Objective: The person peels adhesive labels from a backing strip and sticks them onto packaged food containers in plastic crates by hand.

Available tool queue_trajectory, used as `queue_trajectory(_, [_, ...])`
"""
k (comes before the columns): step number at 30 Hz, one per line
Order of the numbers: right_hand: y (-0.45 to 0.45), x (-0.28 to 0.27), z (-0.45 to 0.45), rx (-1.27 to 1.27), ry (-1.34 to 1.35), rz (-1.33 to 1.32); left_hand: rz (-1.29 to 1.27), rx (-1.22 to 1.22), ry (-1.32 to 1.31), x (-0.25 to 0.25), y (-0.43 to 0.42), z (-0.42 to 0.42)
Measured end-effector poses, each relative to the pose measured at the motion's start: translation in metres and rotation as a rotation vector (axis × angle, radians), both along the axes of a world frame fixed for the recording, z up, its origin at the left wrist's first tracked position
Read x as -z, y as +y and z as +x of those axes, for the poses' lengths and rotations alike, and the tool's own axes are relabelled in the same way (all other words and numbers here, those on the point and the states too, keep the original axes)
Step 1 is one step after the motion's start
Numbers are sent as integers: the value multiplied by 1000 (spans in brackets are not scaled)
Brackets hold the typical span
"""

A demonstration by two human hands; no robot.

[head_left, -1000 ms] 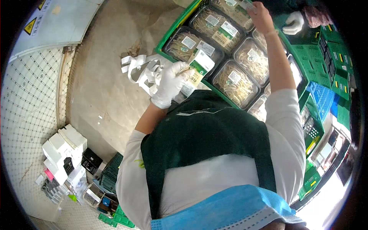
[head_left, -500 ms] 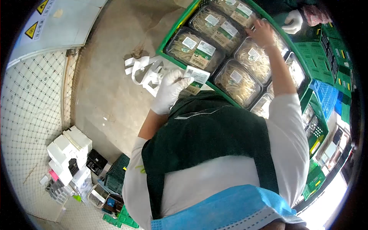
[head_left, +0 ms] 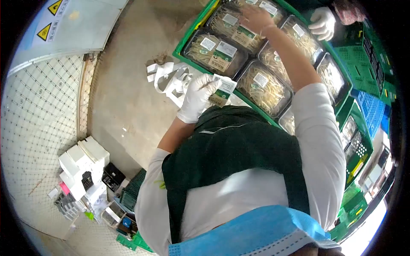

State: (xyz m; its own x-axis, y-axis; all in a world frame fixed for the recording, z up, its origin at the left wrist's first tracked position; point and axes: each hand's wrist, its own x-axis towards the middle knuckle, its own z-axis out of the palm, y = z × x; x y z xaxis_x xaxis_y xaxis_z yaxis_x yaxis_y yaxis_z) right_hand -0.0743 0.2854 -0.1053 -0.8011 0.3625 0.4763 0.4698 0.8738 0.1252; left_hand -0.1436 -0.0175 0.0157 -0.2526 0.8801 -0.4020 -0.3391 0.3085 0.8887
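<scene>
My left hand (head_left: 197, 97), in a white glove, pinches a stack of printed labels (head_left: 221, 90) beside the crate's near edge. Bare and with fingers spread, my right hand (head_left: 255, 19) lies over a tray of sprouts (head_left: 225, 21) in the upper part of the green crate (head_left: 193, 63). Several clear-lidded trays of sprouts fill this crate. The front-left tray (head_left: 207, 52) carries a small white sticker and a green-and-tan label. A small white sticker alone shows on the middle tray (head_left: 264, 88).
Another person's white-gloved hand (head_left: 323, 24) is at the upper right, near stacked green crates (head_left: 363, 55). White strips (head_left: 170, 81) lie left of the crate. White foam boxes (head_left: 83, 164) stand at the lower left. A blue pallet (head_left: 370, 112) is at the right.
My right hand has moved left across the trays, from the crate's far side to the upper-left tray. A label it held a second ago now lies on a far tray. My left hand keeps the labels.
</scene>
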Motion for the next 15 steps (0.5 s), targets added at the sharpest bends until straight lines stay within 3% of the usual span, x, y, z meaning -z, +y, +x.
queue_trajectory(2, [-67, -63, 21, 22, -151, -733, 66, -37, -34, 1, 0, 7])
queue_trajectory(4, [-122, -110, 56, -124, 25, -1245, 186, -148, -4, -1, 12, 26])
queue_trajectory(5, [-142, -120, 71, -168, -10, -1201, 148, -69, 117, 7, 10, 23])
queue_trajectory(6, [-156, -128, 83, -213, -45, -1157, 142, 37, 500, 3, 13, 24])
queue_trajectory(9, [-182, -127, 115, -100, 172, -1084, 35, 86, 388, 1, 23, 40])
queue_trajectory(10, [-175, -116, 128, -192, 301, -965, 27, 147, 353, 6, 26, 46])
queue_trajectory(11, [-157, -118, 143, -59, 268, -843, 16, 208, 321, 11, 30, 51])
queue_trajectory(12, [-133, -125, 159, 82, 338, -776, 199, 197, 321, 16, 33, 60])
queue_trajectory(13, [-98, -127, 176, 328, 305, -815, 138, 218, 151, 13, 33, 64])
queue_trajectory(15, [-20, -108, 212, 411, 235, -647, 39, 211, -58, 9, 30, 66])
